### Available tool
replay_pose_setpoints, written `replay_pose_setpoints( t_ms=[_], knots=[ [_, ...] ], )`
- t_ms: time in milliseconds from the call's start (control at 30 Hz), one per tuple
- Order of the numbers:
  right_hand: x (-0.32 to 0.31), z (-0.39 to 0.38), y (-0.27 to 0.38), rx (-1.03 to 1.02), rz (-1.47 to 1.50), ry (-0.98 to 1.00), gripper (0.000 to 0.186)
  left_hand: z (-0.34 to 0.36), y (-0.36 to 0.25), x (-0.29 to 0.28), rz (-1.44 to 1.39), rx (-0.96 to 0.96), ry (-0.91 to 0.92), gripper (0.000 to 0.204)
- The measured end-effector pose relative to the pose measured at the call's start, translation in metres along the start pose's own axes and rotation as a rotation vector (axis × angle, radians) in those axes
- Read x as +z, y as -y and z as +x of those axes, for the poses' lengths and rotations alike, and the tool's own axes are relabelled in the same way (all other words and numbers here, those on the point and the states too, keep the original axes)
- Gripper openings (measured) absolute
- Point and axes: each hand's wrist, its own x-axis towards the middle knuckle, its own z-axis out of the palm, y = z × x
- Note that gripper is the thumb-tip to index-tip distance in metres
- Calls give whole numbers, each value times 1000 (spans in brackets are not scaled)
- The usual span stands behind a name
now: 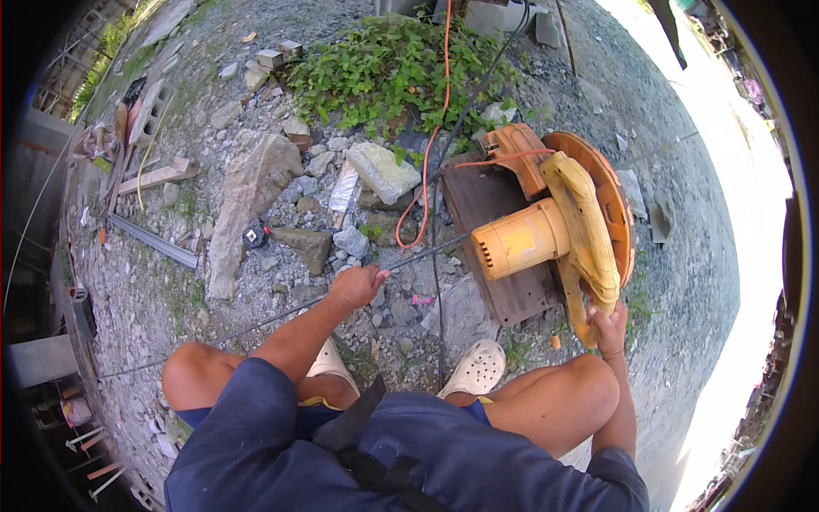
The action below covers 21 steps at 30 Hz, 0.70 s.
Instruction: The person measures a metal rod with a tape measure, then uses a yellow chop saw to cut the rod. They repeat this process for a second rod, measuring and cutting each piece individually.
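A yellow and orange cut-off saw (520, 239) stands on a dark, rusty base plate (520, 303) on the gravel in front of me to the right. My right hand (609, 328) is closed around the lower end of its yellow handle (589, 230). A long, thin steel rod (273, 317) runs from the far left up to the saw. My left hand (358, 286) grips this rod a short way from the saw's motor. Where the rod meets the blade is hidden behind the motor housing.
An orange cord (448, 68) and a black cable (437, 273) trail across the ground. Broken concrete slabs (256, 192), a small black tape measure (254, 235), a metal channel (153, 240) and a hollow block (149, 113) lie leftward. Green plants (384, 77) grow ahead.
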Motion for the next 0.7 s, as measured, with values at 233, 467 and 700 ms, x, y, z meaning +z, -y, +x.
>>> replay_pose_setpoints(
  t_ms=[233, 467, 700],
  knots=[
    [0, -1, -3, 18, 36, -6, 25, 0, -3, -2, 14, -13, 17, 52],
    [0, -1, -3, 43, 46, -16, 26, 0, 0, 0, 1, -1, -5, 51],
    [0, -1, -4, 23, 45, -6, 26, 1, 1, 1, 1, -3, -6, 50]
  ],
)
